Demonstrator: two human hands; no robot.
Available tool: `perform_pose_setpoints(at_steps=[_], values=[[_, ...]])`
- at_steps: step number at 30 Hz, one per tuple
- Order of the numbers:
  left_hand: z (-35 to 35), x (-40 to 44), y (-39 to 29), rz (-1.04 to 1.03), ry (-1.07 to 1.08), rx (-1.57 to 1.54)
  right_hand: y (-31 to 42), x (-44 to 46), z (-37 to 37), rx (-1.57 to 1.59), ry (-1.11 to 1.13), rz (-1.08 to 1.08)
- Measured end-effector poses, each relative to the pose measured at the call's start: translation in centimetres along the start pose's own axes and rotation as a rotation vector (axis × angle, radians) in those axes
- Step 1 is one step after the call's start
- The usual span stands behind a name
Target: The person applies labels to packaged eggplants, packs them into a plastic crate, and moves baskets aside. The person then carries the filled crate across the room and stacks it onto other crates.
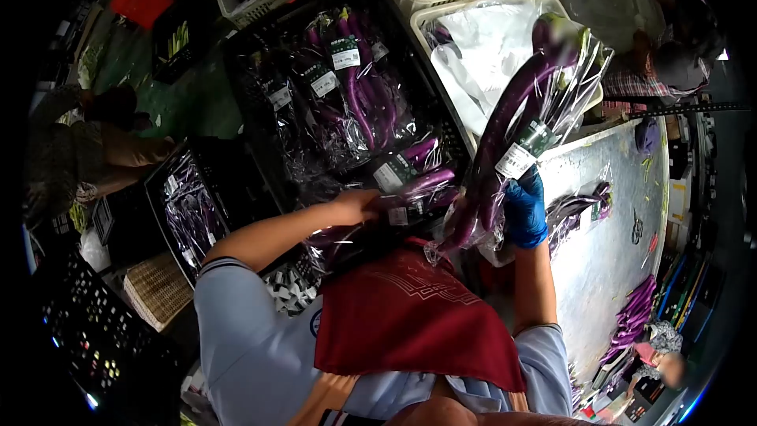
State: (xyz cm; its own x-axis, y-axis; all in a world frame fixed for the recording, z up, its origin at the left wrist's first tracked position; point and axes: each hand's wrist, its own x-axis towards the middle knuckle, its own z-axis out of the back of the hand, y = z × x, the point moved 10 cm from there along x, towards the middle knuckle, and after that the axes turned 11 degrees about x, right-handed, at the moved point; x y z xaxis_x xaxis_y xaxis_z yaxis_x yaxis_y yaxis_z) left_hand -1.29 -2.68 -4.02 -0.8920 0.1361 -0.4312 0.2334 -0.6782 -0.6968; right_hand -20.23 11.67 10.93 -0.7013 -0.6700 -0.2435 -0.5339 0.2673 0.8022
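My right hand (526, 209), in a blue glove, is closed around a clear bag of long purple eggplants (505, 122). This bag is raised at a slant in front of me, with a white and green label facing up. My bare left hand (356, 207) is at the near end of a black crate (246, 106), its fingers curled on the end of another bagged eggplant pack (426, 183). Its fingertips are partly hidden by film. Inside the crate lie several more labelled eggplant bags (347, 87).
A white basket (422, 20) with plastic bags stands behind the raised pack. On the metal table (607, 229) at right are a bagged eggplant pack (579, 209), scissors (637, 227) and loose eggplants (633, 317). Another crate (189, 213) holds packs at left. Other people are on both sides.
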Motion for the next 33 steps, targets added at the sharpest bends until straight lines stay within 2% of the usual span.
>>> perform_pose_setpoints(at_steps=[3,5,7,8,11,13,14,16,19,22,23,26,29,32,33], values=[[1.7,-0.5,-0.9,-0.011,-0.004,-0.124,1.3,-0.4,-0.2,-0.005,-0.023,0.015],[4.6,-2.0,-1.3,-0.058,0.067,-0.182,2.1,-0.8,0.1,0.005,-0.037,0.024],[8.9,-4.3,-1.1,-0.113,-0.009,-0.169,2.7,-1.1,0.7,-0.005,-0.06,0.057],[11.0,-5.2,-0.9,-0.013,-0.022,-0.202,2.8,-1.2,1.3,-0.012,-0.076,0.075],[13.2,-4.5,1.9,0.082,-0.027,-0.232,2.5,-1.4,1.8,0.046,-0.105,0.047],[13.1,-2.1,4.4,0.126,-0.047,-0.333,2.4,-1.2,1.5,0.056,-0.101,0.036],[12.1,0.1,6.8,0.162,-0.017,-0.265,2.2,-1.2,1.3,0.06,-0.1,0.029],[9.4,2.3,13.2,0.231,-0.14,-0.414,1.9,-1.0,0.7,0.069,-0.084,0.026],[8.6,2.8,13.6,0.264,-0.08,-0.548,1.2,-1.1,1.2,0.093,-0.089,-0.02],[10.6,1.3,8.4,0.148,-0.055,-0.306,1.0,-1.2,1.7,0.049,-0.076,-0.012],[9.7,1.6,8.8,0.121,-0.009,-0.186,0.7,-1.1,2.1,0.046,-0.075,-0.02],[11.4,0.7,9.9,0.274,-0.215,0.098,0.2,-1.0,2.0,0.058,-0.08,-0.048],[14.9,-1.9,3.0,0.311,-0.497,0.727,0.4,-0.9,1.6,0.042,-0.092,-0.038],[9.4,-3.0,6.2,0.564,-0.429,0.438,0.3,-0.3,0.4,0.055,-0.004,-0.065],[6.9,-2.4,6.8,0.618,-0.278,0.478,0.0,0.6,-0.6,0.02,0.031,-0.067]])
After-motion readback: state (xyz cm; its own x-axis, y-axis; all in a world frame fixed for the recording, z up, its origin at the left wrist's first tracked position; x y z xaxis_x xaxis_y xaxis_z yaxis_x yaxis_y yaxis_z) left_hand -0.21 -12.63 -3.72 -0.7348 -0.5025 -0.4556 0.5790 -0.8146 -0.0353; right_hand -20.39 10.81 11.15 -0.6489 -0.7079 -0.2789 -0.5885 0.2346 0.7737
